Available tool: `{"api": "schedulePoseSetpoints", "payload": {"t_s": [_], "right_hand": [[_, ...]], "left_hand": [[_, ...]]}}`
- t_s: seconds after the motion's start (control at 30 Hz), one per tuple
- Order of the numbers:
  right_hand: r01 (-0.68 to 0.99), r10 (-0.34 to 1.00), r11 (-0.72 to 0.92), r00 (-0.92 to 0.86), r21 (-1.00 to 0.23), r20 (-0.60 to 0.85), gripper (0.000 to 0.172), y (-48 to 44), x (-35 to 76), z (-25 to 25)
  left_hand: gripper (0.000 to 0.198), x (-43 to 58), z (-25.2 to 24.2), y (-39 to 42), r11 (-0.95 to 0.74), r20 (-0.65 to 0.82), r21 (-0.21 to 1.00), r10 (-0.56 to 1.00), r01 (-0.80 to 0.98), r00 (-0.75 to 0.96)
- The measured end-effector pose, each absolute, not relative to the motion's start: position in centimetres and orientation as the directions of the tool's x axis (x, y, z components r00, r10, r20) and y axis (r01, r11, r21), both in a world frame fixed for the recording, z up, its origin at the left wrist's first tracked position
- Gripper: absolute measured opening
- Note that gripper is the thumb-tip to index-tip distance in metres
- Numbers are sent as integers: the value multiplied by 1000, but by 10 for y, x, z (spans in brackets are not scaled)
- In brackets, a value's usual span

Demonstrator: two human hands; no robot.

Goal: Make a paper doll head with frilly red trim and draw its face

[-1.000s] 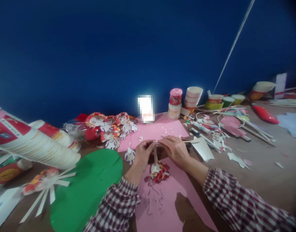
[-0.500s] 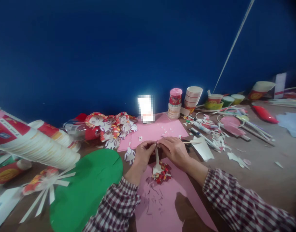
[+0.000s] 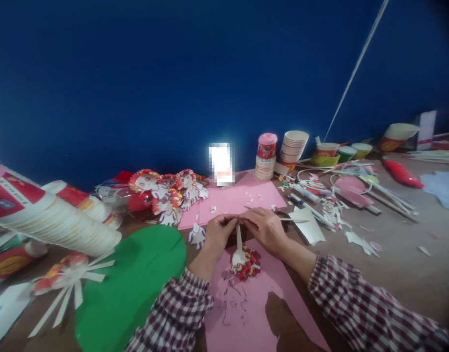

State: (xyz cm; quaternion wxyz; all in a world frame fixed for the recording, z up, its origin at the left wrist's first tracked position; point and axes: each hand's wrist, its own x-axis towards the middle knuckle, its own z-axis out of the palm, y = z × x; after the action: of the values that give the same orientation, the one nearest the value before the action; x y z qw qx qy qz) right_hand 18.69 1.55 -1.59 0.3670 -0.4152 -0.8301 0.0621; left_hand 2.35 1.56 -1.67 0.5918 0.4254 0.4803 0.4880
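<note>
My left hand and my right hand meet fingertip to fingertip above a pink paper sheet. Both pinch the top of a white paper strip that hangs down to a small paper craft piece with red and yellow curled fringe. A thin wooden stick pokes out to the right from under my right hand. Both sleeves are red-and-white plaid.
A green paper circle lies at the left, with stacked paper cups on their side beyond it. Finished paper dolls sit near the blue wall. More cups, pens, scraps and a second pink sheet spread to the right.
The hanging craft piece has shifted slightly right and my fingertips have drawn closer together; otherwise the hands stay in place.
</note>
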Motion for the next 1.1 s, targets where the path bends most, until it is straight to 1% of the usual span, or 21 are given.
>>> {"api": "schedulePoseSetpoints", "payload": {"t_s": [0.47,0.63,0.87,1.0,1.1], "right_hand": [[658,759,625,-387,-420,523,16,15,185,-14],[626,746,645,-390,-438,540,16,16,186,-16],[628,739,650,-390,-428,550,15,17,187,-16],[641,721,662,-401,-389,565,15,16,187,-14],[653,696,680,-431,-334,575,16,14,186,-12]], "left_hand": [[28,24,-15,16,182,-172,973,982,-143,84],[26,24,-14,16,164,-156,980,985,-112,75],[24,24,-14,15,143,-137,986,988,-91,71],[28,24,-14,13,136,-128,985,989,-102,79],[33,22,-17,14,117,-113,991,991,-59,70]]}}
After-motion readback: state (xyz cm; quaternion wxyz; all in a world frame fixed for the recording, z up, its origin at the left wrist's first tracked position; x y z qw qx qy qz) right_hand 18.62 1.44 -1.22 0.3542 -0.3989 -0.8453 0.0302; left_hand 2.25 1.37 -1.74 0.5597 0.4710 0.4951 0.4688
